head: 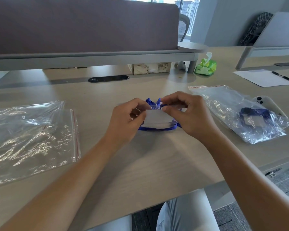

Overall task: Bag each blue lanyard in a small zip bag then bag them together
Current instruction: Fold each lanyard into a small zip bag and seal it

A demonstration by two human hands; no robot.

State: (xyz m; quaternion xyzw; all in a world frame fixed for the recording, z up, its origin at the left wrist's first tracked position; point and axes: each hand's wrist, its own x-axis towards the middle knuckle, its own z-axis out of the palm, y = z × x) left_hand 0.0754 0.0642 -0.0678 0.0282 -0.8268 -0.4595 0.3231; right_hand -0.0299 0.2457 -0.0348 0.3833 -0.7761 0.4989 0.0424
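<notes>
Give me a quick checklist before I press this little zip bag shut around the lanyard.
1. Both hands on the small zip bag: ok, left hand and right hand pinch its top.
2. Blue lanyard fully inside: not ok, loops stick out above and below.
3. Zip strip sealed: cannot tell.
4. Large bag within reach on the right: ok.
5. Spare bags on the left: ok.
</notes>
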